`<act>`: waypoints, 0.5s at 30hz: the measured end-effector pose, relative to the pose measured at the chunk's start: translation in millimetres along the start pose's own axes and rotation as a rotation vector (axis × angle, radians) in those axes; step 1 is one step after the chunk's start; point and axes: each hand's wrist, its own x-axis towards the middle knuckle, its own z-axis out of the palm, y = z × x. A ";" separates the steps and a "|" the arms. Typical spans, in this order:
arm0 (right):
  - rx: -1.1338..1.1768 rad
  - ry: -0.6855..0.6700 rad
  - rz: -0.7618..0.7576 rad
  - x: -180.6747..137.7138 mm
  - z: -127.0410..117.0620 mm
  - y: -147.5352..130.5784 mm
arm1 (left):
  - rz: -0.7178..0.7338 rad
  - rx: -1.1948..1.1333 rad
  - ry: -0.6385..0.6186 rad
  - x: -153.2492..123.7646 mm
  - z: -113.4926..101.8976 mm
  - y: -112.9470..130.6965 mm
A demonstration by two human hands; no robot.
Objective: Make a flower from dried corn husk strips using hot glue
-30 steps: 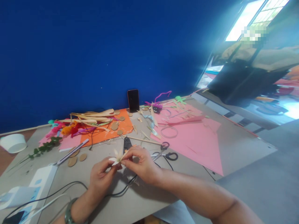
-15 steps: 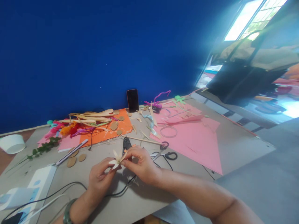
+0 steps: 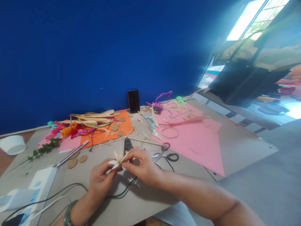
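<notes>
"Your left hand (image 3: 100, 180) and right hand (image 3: 141, 164), what have they got?"

"You pinch a small pale petal flower (image 3: 117, 160) between the fingertips of both, held just above the tabletop (image 3: 235, 147) at near centre. Pliers (image 3: 127, 145) lie just beyond it, scissors (image 3: 168, 153) to the right."

"Which step?"

"Setting or adjusting a petal, I'd judge. The strips look thin, so your next move calls for a light, steady pinch."

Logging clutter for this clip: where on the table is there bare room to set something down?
Bare grey table lies right of the pink paper, out to the edge. A patch sits between the power strip and the left hand, crossed by cables. Crowded: the orange paper and around the scissors.
</notes>
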 end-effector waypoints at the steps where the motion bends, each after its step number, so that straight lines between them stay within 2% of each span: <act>1: -0.001 0.001 0.007 0.1 0.1 0.3 | 0.004 -0.003 -0.006 -0.2 -0.2 0.2; 9: 0.011 0.013 0.018 -0.2 0.4 1.6 | 0.087 0.023 0.010 0.1 -0.4 -1.8; 15: 0.003 0.022 0.002 -1.4 0.3 0.9 | -0.023 -0.063 0.011 0.6 0.4 0.2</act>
